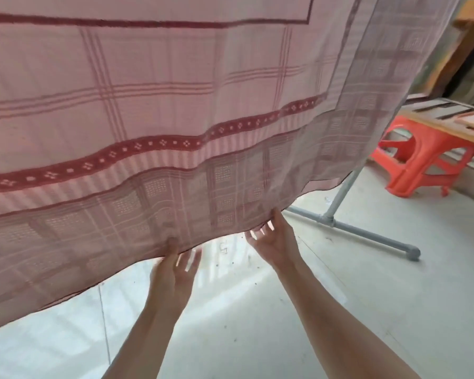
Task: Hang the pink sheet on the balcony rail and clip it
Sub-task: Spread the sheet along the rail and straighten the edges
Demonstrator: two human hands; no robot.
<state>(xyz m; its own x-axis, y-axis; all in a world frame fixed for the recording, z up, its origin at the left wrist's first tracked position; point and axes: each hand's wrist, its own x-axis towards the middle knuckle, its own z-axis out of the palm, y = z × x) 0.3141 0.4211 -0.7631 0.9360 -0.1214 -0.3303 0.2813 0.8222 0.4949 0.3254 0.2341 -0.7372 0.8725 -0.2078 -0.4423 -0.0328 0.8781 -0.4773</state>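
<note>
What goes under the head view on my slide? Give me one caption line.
Both hands, left hand and right hand, pinch the lower hem of the hanging pink sheet beside a grey pipe stand.

The pink sheet [153, 110] hangs spread wide across the upper and left scene, thin and translucent, checked with pale lines and crossed by a dark red diamond-patterned band; its lower hem sags in a curve above the floor.
</note>
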